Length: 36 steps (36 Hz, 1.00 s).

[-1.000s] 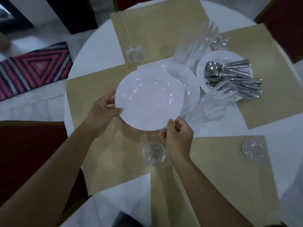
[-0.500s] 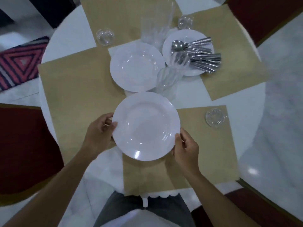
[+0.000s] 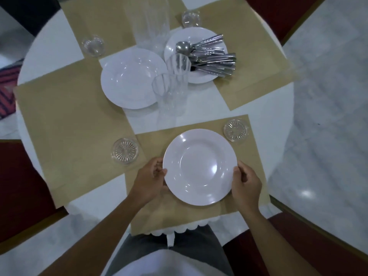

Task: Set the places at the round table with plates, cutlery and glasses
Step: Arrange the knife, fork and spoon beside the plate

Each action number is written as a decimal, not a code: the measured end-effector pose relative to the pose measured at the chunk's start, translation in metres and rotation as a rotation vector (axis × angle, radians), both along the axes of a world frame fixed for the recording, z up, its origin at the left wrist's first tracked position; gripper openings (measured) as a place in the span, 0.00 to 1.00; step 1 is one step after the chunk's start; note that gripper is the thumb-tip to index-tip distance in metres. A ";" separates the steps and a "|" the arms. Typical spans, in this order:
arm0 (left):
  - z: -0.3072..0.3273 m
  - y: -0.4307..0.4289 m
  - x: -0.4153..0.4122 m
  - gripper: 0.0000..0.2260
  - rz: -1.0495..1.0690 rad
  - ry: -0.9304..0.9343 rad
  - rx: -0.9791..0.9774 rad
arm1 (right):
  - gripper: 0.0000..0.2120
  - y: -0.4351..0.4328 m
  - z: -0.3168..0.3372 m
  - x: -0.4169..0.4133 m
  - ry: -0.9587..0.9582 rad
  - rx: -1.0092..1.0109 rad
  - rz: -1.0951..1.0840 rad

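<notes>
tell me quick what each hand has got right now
Left hand: grips the left rim of the round white plate.
Right hand: grips the same plate's right rim.

White plate [image 3: 200, 166] on a tan placemat [image 3: 155, 216], white table [image 3: 268, 116], ray-patterned clear coaster [image 3: 124, 151], red-and-navy striped rug [image 3: 6, 92].

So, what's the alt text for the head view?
A left hand and a right hand hold a white plate by its rim at the nearest tan placemat on a round white table. Farther back are a second plate, cutlery on a third plate, and clear glasses.
</notes>
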State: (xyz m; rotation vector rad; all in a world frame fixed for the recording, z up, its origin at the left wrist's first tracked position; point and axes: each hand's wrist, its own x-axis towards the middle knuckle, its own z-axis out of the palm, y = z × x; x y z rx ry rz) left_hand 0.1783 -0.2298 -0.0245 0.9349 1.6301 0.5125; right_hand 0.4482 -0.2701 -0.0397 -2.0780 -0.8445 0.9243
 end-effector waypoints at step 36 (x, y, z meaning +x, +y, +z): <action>0.032 0.080 0.071 0.12 -0.254 0.195 0.431 | 0.13 0.074 0.017 0.018 -0.150 0.209 -0.014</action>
